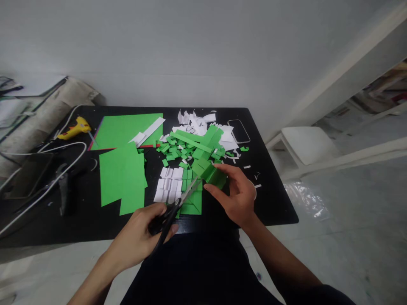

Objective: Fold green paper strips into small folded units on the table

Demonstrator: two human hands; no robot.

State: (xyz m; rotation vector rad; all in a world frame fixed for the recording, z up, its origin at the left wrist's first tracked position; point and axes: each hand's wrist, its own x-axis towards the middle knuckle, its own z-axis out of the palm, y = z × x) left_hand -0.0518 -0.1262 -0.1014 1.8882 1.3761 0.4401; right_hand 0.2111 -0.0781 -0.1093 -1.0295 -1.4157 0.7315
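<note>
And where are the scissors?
In the head view, left of centre, the black-handled scissors are in the left hand, blades toward green paper in the right hand.

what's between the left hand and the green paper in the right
Head view: the scissors, pointing across folded green paper beside folded white paper.

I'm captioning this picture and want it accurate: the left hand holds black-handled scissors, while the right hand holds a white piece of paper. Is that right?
Not quite: the head view shows that the right hand holds a green piece of paper, not a white one. The left hand does hold the black-handled scissors.
</note>
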